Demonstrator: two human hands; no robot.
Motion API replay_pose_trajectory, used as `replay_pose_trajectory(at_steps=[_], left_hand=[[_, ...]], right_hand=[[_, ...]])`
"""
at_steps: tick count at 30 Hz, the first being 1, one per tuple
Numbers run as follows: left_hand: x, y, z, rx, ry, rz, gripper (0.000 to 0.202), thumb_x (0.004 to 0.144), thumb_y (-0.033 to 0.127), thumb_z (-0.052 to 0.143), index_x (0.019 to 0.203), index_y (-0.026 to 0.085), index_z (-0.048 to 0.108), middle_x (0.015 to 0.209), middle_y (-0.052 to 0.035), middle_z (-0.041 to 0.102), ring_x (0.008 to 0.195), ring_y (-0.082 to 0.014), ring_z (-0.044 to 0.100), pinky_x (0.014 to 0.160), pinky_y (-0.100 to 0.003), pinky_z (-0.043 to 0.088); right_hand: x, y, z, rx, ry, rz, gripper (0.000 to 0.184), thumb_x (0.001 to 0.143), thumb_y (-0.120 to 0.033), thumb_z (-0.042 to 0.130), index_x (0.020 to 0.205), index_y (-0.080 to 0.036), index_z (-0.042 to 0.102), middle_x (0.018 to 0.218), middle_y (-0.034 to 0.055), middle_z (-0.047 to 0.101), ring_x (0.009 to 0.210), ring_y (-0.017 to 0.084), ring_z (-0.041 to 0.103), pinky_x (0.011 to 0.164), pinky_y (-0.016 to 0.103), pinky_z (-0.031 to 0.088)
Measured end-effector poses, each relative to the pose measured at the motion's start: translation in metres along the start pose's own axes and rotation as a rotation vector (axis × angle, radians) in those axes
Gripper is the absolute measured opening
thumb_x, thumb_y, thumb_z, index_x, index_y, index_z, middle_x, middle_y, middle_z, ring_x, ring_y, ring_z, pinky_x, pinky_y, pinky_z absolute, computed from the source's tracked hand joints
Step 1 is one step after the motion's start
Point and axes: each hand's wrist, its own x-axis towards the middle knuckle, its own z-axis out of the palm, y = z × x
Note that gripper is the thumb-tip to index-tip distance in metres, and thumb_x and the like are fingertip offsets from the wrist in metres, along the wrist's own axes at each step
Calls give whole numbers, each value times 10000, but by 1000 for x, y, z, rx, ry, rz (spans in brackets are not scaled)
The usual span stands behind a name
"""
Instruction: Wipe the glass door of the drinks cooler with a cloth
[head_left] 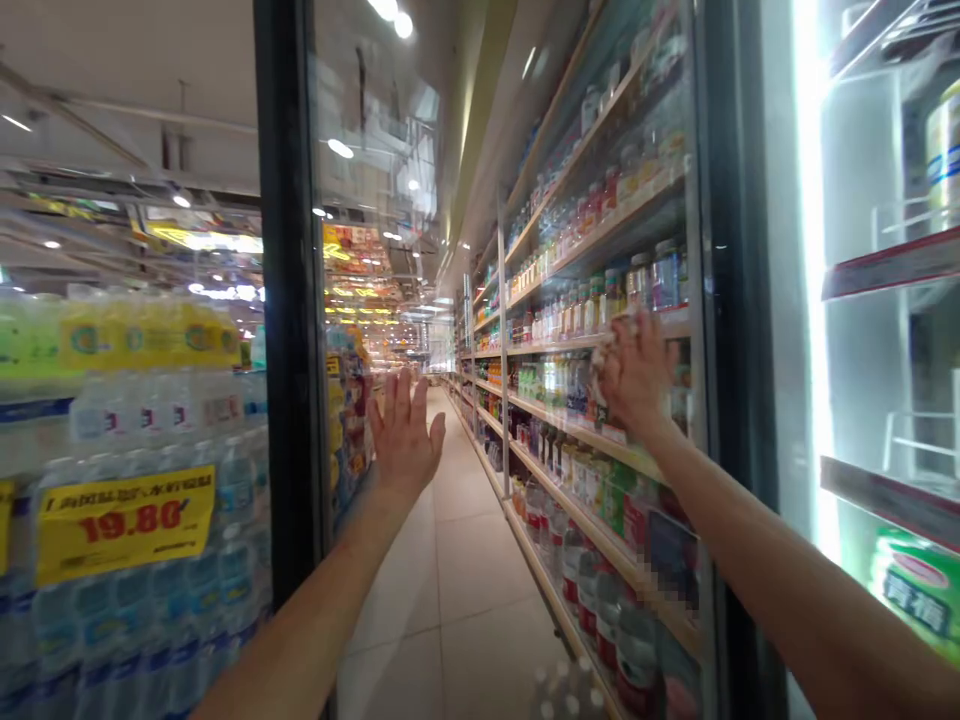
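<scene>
A glass cooler door (480, 560) with a dark frame (287, 300) stands swung out in front of me. My left hand (406, 437) is raised with its fingers apart, held up against or very close to the left part of the pane. Farther right, my right hand (641, 375) is stretched toward the glass with fingers spread, slightly blurred. Neither hand holds anything. Whether the palms actually press on the pane I cannot tell. Shelves of bottles (600, 300) show in the glass behind my right hand.
On the right is the lit cooler interior with shelf rails (892, 260) and a green package (915, 585). Stacked water bottles (150, 600) with a yellow price sign (126, 525) stand on the left. A tiled aisle floor (465, 490) shows through the door.
</scene>
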Motion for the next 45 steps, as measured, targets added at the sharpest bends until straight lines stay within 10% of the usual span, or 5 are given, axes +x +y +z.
replay_pose_trajectory(at_steps=[11,20,28,35,45], left_hand=[[-5,0,-2,17,-27,8,509,881,340,376,1351,149,347,1423,-138,320,1355,-242,197,1098,-465,115],[-25,6,-2,24,-20,21,521,870,275,397,1369,157,305,1443,-137,270,1365,-239,151,1098,-485,121],[-43,7,-2,77,-19,131,490,853,266,439,1310,96,391,1418,-199,297,1368,-271,100,1081,-495,166],[-50,14,-5,94,-55,123,485,858,283,437,1299,83,402,1401,-209,326,1371,-277,67,1080,-500,157],[-65,15,-6,81,-55,153,510,850,283,462,1317,97,377,1402,-195,332,1371,-266,88,1087,-484,154]], right_hand=[[-44,-119,2,187,-211,-594,448,848,-299,405,1296,-271,417,1443,6,330,1361,224,179,1097,497,88],[-37,-46,0,66,18,-5,440,847,-271,375,1267,-189,474,1415,117,359,1327,270,261,1050,507,181],[-107,-78,-11,190,-123,-483,376,824,-254,440,1186,-244,537,1317,59,499,1312,220,306,1090,472,128],[-77,-18,-7,6,56,174,471,838,-287,396,1280,-137,458,1420,188,320,1318,329,275,1004,560,247],[-126,-83,-11,223,-118,-444,398,814,-246,458,1207,-244,525,1317,67,497,1314,224,308,1091,480,134]])
